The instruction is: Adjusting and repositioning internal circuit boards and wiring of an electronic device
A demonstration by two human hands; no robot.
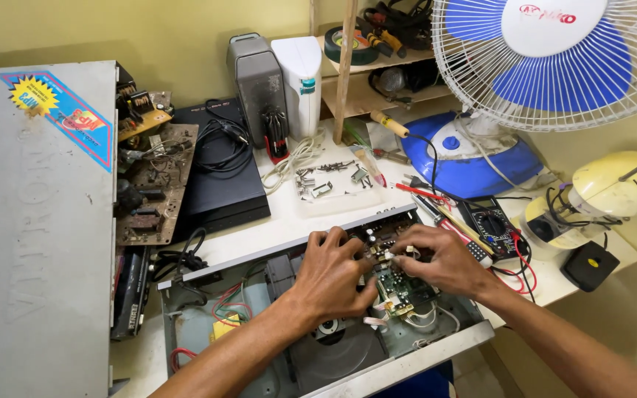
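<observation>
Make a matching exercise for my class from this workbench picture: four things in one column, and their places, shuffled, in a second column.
Things:
1. multimeter
2. desk fan
3. grey metal cover
4. green circuit board

Places:
A. far left, lying flat
B. inside the opened player, under both hands
C. top right, behind the bench
D. right of the player, with red and black leads

Pairs: 1-D, 2-C, 3-A, 4-B
</observation>
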